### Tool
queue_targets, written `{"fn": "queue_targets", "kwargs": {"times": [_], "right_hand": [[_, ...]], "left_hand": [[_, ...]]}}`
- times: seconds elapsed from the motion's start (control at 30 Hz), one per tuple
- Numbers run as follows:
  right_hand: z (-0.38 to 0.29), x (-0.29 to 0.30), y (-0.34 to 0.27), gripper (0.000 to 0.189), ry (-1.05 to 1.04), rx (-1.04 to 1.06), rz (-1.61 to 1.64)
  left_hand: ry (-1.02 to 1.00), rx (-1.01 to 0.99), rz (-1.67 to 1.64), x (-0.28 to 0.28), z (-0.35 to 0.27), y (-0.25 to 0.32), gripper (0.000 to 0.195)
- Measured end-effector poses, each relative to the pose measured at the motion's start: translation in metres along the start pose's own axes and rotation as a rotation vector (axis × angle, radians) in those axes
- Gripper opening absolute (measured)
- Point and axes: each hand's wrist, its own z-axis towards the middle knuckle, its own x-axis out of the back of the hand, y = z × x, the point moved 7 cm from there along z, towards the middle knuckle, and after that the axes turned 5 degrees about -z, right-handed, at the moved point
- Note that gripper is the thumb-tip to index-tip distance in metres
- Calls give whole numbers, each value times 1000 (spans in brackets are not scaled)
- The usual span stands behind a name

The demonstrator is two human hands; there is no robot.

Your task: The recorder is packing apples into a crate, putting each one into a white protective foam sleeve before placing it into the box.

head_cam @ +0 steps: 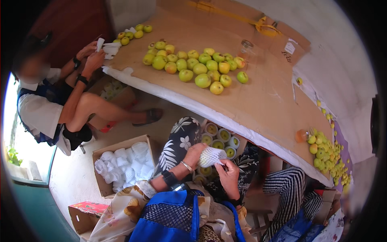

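Observation:
My left hand (196, 156) is wrapped around a green apple inside a white foam net sleeve (208, 158). The thumb and fingers of my right hand (229, 177) pinch the loose end of that sleeve. Below both hands, between my knees, stands a cardboard box (242, 145) of sleeved apples (223, 135), set side by side with their tops showing. My hands hide part of this box. To the left on the floor, an open carton (99, 181) is filled with empty white foam net sleeves (127, 163).
Loose green apples (200, 68) sit on the cardboard-covered table (260, 99), near a glass jar (245, 50). More apples (323, 151) and another jar (301, 135) are at its right end. A co-worker (45, 103) handles white sleeves at the left. Striped trousers (284, 187) of another person show at right.

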Motion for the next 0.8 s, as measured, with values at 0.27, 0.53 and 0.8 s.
{"fn": "queue_targets", "kwargs": {"times": [0.27, 0.53, 0.8], "right_hand": [[8, 17, -54, 13, -55, 233, -7], [18, 36, -79, 11, 118, 396, -133], [21, -4, -47, 29, -50, 251, -79]], "left_hand": [[-103, 111, -409, -17, -9, 30, 40], [-300, 77, -382, -32, -15, 35, 48], [-369, 26, -297, -29, -20, 30, 37]]}}
